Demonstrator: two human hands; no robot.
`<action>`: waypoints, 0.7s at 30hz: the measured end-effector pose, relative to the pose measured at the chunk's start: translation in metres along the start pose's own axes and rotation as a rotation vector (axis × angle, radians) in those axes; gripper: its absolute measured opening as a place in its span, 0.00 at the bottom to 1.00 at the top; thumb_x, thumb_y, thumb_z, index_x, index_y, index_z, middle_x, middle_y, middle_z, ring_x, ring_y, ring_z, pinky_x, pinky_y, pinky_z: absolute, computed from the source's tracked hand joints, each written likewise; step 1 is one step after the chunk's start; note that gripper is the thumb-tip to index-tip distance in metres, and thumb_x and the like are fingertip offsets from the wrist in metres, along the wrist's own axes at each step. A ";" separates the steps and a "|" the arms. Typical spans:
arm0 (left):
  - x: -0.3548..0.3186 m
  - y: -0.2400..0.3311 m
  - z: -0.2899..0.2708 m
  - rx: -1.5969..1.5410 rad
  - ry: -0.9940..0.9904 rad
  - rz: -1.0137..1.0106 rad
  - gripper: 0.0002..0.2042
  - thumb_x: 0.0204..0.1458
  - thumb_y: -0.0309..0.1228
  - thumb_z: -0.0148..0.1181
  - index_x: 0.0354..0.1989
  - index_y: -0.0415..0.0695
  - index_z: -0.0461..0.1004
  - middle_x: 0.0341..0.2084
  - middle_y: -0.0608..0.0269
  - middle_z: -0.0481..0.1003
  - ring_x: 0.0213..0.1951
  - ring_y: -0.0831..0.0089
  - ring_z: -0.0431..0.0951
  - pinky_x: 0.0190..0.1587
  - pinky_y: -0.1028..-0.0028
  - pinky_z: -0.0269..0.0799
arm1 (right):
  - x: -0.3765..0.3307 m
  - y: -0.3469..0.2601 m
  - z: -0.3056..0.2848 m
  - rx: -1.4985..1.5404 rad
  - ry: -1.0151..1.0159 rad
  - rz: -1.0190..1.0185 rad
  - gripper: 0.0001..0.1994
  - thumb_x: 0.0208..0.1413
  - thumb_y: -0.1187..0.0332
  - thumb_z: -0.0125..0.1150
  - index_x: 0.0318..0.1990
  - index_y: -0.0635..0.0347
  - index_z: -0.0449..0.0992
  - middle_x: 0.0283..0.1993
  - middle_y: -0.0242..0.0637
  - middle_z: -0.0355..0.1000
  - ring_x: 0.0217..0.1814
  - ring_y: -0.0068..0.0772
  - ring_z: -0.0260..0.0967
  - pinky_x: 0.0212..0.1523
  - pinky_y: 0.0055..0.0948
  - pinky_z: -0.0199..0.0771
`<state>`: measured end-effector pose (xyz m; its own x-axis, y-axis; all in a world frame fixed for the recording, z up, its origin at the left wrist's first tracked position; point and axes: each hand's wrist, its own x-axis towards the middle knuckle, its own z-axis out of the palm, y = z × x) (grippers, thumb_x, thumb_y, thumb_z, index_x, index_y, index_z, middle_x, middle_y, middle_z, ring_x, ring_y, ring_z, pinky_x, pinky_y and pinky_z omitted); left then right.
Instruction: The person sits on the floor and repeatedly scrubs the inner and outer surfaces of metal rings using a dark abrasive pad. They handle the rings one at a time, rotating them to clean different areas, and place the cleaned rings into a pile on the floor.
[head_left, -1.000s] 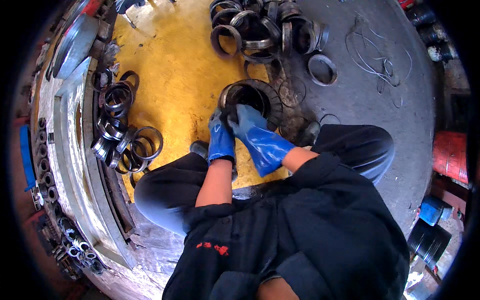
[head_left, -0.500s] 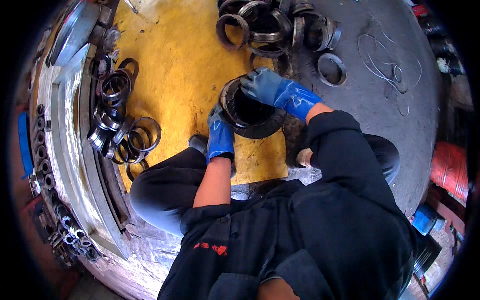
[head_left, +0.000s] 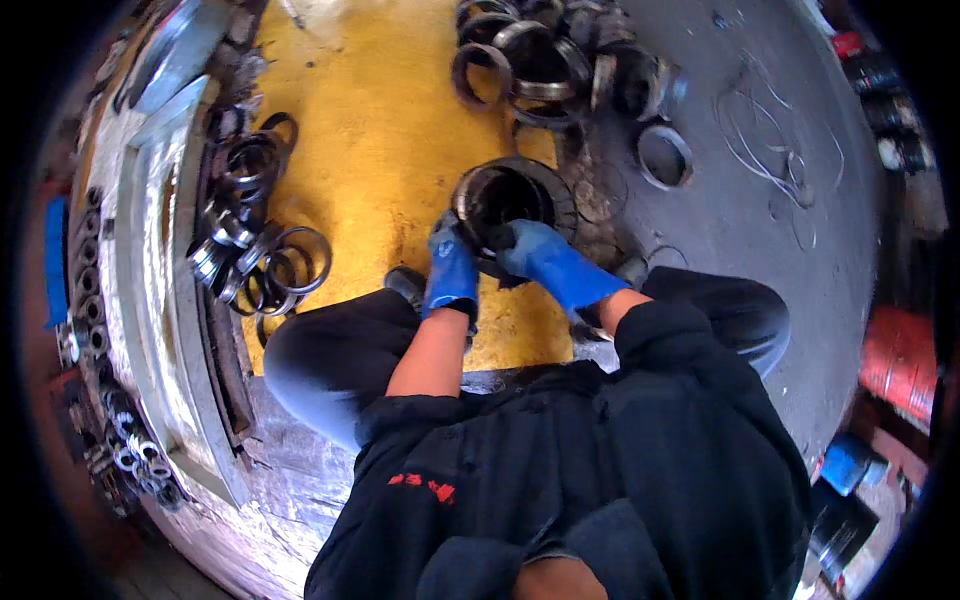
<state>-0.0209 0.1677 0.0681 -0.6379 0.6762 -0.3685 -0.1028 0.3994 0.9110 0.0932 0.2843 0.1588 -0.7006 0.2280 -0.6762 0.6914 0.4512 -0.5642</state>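
A thick, dark, hollow ring-shaped part with a deep round opening is tilted between my knees, over a yellow floor sheet. My left hand, in a blue rubber glove, is closed on its left rim. My right hand, gloved the same way, grips the near rim, its fingers curled over the edge towards the opening. The fingertips of both hands are partly hidden by the dark part and the gloves.
Several metal rings are heaped beyond the part. A single ring and loose wire lie on the grey floor to the right. More rings pile up on the left, beside a pale metal channel. A red drum stands far right.
My right hand has moved from the far rim of the dark part to its near rim. The part now leans differently, while my left hand keeps its hold on the left side.
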 end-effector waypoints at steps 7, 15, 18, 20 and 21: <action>-0.002 0.048 0.038 -0.630 0.005 -0.066 0.21 0.63 0.44 0.47 0.54 0.41 0.74 0.47 0.57 0.76 0.46 0.68 0.75 0.51 0.70 0.72 | -0.009 0.031 -0.038 1.866 0.080 -0.103 0.14 0.61 0.65 0.51 0.50 0.60 0.74 0.48 0.39 0.75 0.45 0.37 0.75 0.48 0.39 0.77; -0.004 0.040 0.050 -0.677 -0.188 -0.151 0.13 0.61 0.40 0.53 0.49 0.47 0.73 0.34 0.63 0.77 0.33 0.73 0.77 0.35 0.72 0.74 | -0.072 0.123 -0.125 1.380 0.433 -0.336 0.18 0.57 0.71 0.56 0.55 0.65 0.71 0.47 0.46 0.75 0.44 0.46 0.76 0.46 0.46 0.80; -0.017 0.093 0.040 -0.660 -0.242 -0.191 0.12 0.61 0.41 0.49 0.46 0.48 0.72 0.30 0.62 0.75 0.30 0.71 0.75 0.31 0.71 0.72 | -0.094 0.094 -0.120 1.424 0.504 -0.576 0.19 0.56 0.72 0.57 0.55 0.64 0.71 0.47 0.47 0.75 0.43 0.46 0.76 0.45 0.45 0.80; 0.008 0.085 0.014 -0.586 -0.296 -0.203 0.11 0.62 0.40 0.48 0.42 0.48 0.73 0.28 0.62 0.75 0.29 0.70 0.75 0.30 0.70 0.72 | -0.102 0.073 -0.119 1.452 0.492 -0.530 0.20 0.56 0.72 0.57 0.56 0.63 0.71 0.49 0.47 0.75 0.45 0.45 0.76 0.47 0.45 0.79; 0.017 0.101 -0.007 -0.545 -0.325 -0.237 0.10 0.62 0.39 0.48 0.41 0.49 0.73 0.28 0.62 0.75 0.29 0.70 0.75 0.31 0.70 0.72 | -0.107 0.071 -0.122 1.470 0.489 -0.516 0.20 0.56 0.72 0.57 0.57 0.63 0.71 0.49 0.47 0.75 0.46 0.45 0.76 0.47 0.45 0.79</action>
<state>-0.0475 0.2149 0.1548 -0.2977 0.7943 -0.5296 -0.6360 0.2487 0.7305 0.1959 0.3971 0.2489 -0.6855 0.6877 -0.2388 -0.2580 -0.5362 -0.8037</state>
